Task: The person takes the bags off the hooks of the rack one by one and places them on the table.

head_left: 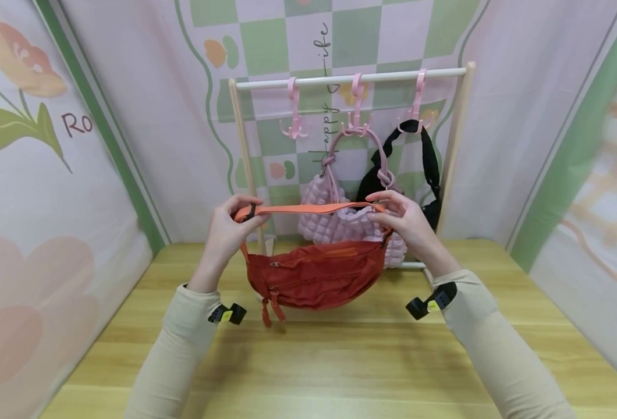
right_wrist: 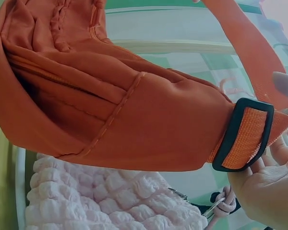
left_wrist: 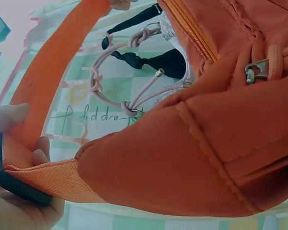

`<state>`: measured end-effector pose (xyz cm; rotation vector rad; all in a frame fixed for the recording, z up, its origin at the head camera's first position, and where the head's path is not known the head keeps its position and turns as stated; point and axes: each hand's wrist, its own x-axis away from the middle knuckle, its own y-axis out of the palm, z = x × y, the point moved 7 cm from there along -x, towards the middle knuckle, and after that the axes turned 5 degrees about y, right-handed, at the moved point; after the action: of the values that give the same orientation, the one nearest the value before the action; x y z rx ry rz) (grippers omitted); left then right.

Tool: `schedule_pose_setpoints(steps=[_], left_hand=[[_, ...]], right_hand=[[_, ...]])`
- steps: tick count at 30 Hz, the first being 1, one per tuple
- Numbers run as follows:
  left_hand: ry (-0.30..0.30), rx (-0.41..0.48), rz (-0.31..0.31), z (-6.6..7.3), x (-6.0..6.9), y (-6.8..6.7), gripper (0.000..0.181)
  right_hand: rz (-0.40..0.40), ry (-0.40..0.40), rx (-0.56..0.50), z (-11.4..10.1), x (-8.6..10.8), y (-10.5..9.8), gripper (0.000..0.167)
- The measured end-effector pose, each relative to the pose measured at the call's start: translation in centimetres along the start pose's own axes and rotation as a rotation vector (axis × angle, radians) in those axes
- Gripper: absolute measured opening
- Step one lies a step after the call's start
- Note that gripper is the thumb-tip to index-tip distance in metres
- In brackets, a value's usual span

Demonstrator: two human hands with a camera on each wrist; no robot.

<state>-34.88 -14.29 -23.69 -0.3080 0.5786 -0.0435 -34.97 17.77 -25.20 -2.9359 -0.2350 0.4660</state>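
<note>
A red-orange waist bag (head_left: pixel 316 276) hangs in the air above the table, its orange strap (head_left: pixel 308 208) stretched level between both hands. The left hand (head_left: pixel 230 230) pinches the strap's left end by a black buckle (left_wrist: pixel 21 184). At the other end, the right hand (head_left: pixel 405 221) pinches the strap near a black slider (right_wrist: pixel 245 134). Zipper pulls (head_left: pixel 274 305) dangle at the bag's lower left. Behind it a pink puffy bag (head_left: pixel 321 203) hangs by its knotted handle from the middle hook, and a black bag (head_left: pixel 430 163) from the right hook. The bag partly hides the pink one.
A rack with a white rail (head_left: pixel 329 80) and wooden posts (head_left: pixel 455 134) stands at the back of the wooden table (head_left: pixel 329 372). Three pink hooks hang from the rail; the left hook (head_left: pixel 294 113) bears nothing. Patterned cloth walls (head_left: pixel 104 192) enclose the sides and back.
</note>
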Motion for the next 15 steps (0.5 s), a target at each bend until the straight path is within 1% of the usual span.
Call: schedule_pose_setpoints(steps=[4,10,15], left_hand=[[0.008,0.002,0.001,0.04,0.06,-0.09,0.029],[0.023,0.002,0.013,0.07,0.24,-0.23,0.029],[0.005,0.006,0.025,-0.20,0.37,-0.37,0.032]], right_hand=[[-0.025,-0.021,-0.025,0.08,0.15,-0.02,0.029],[-0.039,-0.004,-0.029,0.67,0.41,-0.39,0.029],[-0.046,0.004,-0.049,0.92,0.59,-0.55,0.031]])
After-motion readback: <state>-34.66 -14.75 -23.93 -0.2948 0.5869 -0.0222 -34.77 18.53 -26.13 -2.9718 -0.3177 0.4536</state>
